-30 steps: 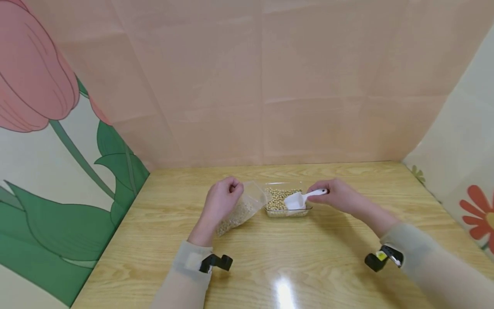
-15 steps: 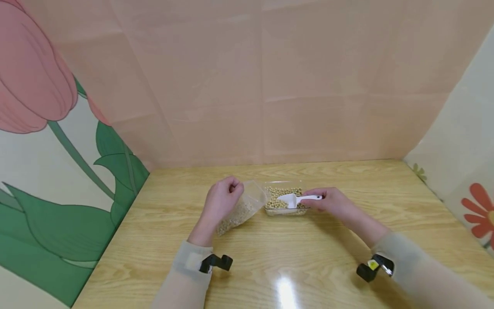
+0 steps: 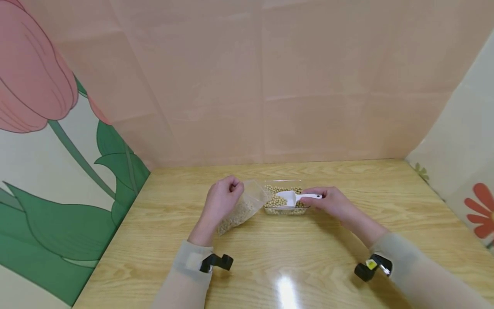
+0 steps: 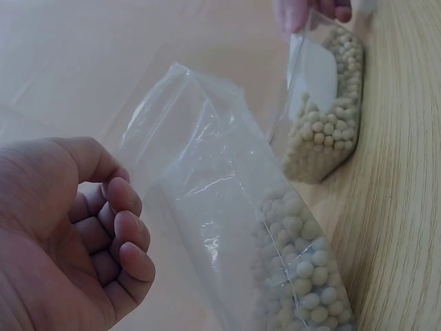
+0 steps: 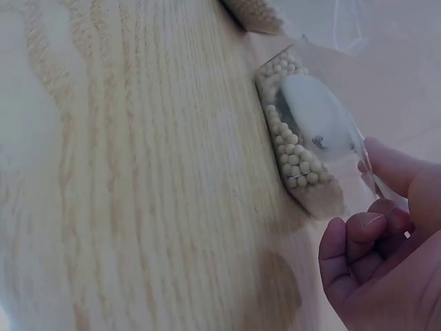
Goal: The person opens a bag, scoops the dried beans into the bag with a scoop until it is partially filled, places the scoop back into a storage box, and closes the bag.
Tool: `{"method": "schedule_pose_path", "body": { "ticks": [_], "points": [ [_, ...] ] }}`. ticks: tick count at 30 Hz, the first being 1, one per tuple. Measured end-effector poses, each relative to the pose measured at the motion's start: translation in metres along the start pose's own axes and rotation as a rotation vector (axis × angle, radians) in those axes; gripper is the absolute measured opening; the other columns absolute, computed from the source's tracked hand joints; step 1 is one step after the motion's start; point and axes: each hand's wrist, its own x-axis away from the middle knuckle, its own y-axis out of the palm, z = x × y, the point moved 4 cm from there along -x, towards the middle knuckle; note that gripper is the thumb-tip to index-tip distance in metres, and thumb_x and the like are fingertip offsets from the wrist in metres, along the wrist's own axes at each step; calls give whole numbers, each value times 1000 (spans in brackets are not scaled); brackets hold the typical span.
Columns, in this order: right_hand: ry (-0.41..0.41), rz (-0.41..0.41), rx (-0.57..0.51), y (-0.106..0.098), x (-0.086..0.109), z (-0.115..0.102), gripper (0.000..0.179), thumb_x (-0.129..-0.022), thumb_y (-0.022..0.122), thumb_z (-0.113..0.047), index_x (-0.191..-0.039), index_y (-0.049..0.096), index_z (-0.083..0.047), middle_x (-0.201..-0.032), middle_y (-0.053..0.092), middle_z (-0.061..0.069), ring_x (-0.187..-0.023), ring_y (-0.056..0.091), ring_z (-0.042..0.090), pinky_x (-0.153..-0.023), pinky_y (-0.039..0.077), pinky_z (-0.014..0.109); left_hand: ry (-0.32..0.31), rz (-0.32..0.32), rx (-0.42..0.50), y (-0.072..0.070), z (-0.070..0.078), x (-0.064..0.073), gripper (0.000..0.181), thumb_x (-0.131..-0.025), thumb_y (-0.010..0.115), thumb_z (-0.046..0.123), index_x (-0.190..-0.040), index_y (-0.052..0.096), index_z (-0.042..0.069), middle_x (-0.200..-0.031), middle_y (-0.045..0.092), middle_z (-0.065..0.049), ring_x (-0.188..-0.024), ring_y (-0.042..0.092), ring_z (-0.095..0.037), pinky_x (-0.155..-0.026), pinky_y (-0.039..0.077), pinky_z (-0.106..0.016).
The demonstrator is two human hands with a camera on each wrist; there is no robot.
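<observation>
Scoop (image 3: 288, 199) has levelled off and dropped into the soybeans (image 3: 275, 201) — you're likely loading it, right hand (image 3: 331, 201) pinching its handle (image 3: 310, 196), left hand (image 3: 224, 197) gripping the clear bag (image 4: 224, 186).

Beyond the left hand (image 3: 221, 197) we see a creased pinkish-beige sheet (image 3: 231, 86) across the back. Left of that hand we find a pale panel (image 3: 23, 159) bearing a pink tulip (image 3: 34, 64) and green leaves (image 3: 50, 231); right of the right hand (image 3: 332, 199), a light wall (image 3: 459, 128) with a red flower (image 3: 478, 207). Below both, a wood-grain tabletop (image 3: 247, 279) (white glare (image 3: 286, 294) nearer us).
</observation>
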Motion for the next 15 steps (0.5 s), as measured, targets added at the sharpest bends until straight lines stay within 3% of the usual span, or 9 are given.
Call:
{"method": "schedule_pose_path", "body": {
  "ticks": [9,15],
  "points": [
    [49,35,-26,9,1,-4,55,-82,79,-51,-125,72,-17,-122,66,6,-94,55,20,-78,49,35,13,0,0,0,1,0,18,-99,54,22,-84,63,17,-67,55,2,-56,48,-15,-60,44,-34],
    [79,63,-68,18,-2,-4,55,-81,81,-50,-124,73,-16,-115,67,6,-85,54,20,-74,48,36,15,-4,-5,1,-1,-1,18,-99,54,21,-83,63,17,-66,55,2,-55,47,-14,-59,43,-33]
  ]
}}
